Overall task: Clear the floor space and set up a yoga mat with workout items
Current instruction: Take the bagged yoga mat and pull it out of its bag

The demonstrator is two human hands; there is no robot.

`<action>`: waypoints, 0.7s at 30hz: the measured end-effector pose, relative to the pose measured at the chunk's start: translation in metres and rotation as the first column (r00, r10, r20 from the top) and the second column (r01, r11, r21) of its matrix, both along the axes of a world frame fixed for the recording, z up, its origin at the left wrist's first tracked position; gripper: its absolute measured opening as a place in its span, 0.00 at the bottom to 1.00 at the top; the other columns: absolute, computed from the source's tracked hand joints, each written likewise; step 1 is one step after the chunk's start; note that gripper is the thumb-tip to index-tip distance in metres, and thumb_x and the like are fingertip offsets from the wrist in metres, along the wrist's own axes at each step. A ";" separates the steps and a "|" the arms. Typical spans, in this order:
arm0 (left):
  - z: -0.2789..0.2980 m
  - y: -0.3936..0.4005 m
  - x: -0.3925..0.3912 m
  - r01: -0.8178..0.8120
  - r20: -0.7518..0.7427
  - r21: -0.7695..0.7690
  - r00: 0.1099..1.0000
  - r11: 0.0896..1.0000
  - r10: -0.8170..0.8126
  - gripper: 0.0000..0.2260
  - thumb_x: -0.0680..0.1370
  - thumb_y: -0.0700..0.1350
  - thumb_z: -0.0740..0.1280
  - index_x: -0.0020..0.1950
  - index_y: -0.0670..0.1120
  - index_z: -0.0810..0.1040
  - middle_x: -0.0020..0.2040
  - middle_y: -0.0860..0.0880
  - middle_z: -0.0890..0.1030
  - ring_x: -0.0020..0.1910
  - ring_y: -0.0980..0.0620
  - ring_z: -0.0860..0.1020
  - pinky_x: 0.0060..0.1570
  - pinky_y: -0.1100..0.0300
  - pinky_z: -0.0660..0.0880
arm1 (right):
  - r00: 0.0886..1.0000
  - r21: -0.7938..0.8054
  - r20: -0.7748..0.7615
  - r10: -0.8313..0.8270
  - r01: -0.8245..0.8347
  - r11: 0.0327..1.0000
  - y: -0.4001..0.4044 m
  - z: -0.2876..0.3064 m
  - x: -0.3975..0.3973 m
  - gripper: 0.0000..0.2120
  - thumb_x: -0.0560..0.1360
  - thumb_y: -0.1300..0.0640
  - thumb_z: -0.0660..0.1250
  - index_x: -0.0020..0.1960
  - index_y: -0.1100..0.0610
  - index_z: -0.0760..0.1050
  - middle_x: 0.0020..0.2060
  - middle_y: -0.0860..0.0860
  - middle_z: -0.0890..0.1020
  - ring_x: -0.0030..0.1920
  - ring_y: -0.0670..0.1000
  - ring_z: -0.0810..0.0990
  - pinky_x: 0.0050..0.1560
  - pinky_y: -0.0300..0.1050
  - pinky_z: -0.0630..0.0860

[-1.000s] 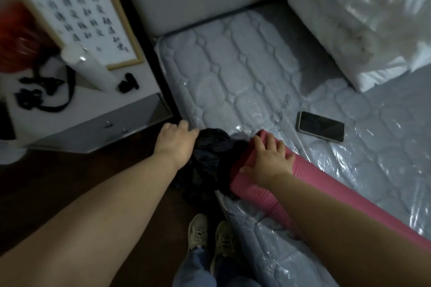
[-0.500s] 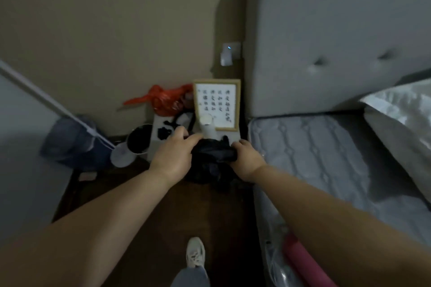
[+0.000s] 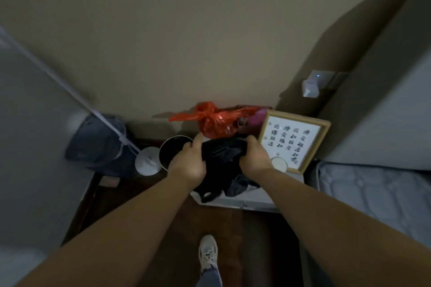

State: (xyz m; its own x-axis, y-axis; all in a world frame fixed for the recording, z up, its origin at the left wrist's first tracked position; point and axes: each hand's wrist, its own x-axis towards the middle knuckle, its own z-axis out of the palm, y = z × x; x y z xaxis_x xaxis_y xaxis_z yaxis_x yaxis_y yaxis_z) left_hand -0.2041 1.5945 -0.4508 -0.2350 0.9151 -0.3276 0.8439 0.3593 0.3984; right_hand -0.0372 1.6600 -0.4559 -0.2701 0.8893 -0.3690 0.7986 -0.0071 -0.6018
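Carried nearer the nightstand [image 3: 235, 201], black cloth [image 3: 221, 154], clamped by both hands' [image 3: 189, 165] [image 3: 255, 158] grip, hides its top.

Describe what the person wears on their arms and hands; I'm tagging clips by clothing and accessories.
Nothing is worn on either arm: both forearms are bare along the whole length in view, with no sleeve showing. The left hand and the right hand have no gloves, and no watch, bracelet or ring can be made out, though the light is dim. Lower down, a light lace-up sneaker and blue trouser hem show.
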 end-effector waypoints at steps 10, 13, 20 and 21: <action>-0.146 0.125 -0.032 0.254 0.066 -0.023 0.965 0.967 -0.252 0.39 0.78 0.49 0.66 0.77 0.59 0.40 0.77 0.42 0.50 0.73 0.39 0.58 0.68 0.44 0.66 | 0.942 -0.134 0.335 0.009 0.038 0.990 0.107 -0.121 -0.032 0.26 0.73 0.62 0.65 0.69 0.60 0.61 0.70 0.58 0.60 0.67 0.62 0.67 0.65 0.53 0.68; -0.202 0.132 -0.039 0.408 0.078 -0.259 0.912 0.876 -0.402 0.35 0.79 0.52 0.63 0.77 0.59 0.42 0.78 0.43 0.45 0.74 0.38 0.55 0.70 0.43 0.63 | 0.917 -0.298 0.395 0.060 0.066 0.952 0.108 -0.167 -0.035 0.28 0.75 0.61 0.63 0.73 0.60 0.59 0.71 0.61 0.58 0.69 0.64 0.64 0.67 0.55 0.66; -0.218 0.127 -0.050 0.466 0.095 -0.395 0.878 0.792 -0.469 0.43 0.75 0.60 0.66 0.78 0.56 0.40 0.78 0.44 0.44 0.75 0.39 0.55 0.71 0.43 0.61 | 0.926 -0.352 0.377 0.036 0.107 0.930 0.100 -0.192 -0.036 0.33 0.74 0.59 0.66 0.75 0.56 0.55 0.73 0.61 0.55 0.70 0.65 0.62 0.68 0.57 0.66; -0.210 0.125 -0.050 0.466 0.101 -0.402 0.878 0.788 -0.467 0.46 0.73 0.61 0.68 0.77 0.55 0.39 0.78 0.44 0.43 0.75 0.38 0.54 0.71 0.43 0.60 | 0.929 -0.336 0.369 0.031 0.102 0.936 0.098 -0.187 -0.033 0.34 0.74 0.59 0.66 0.75 0.55 0.55 0.73 0.60 0.55 0.70 0.65 0.62 0.68 0.57 0.67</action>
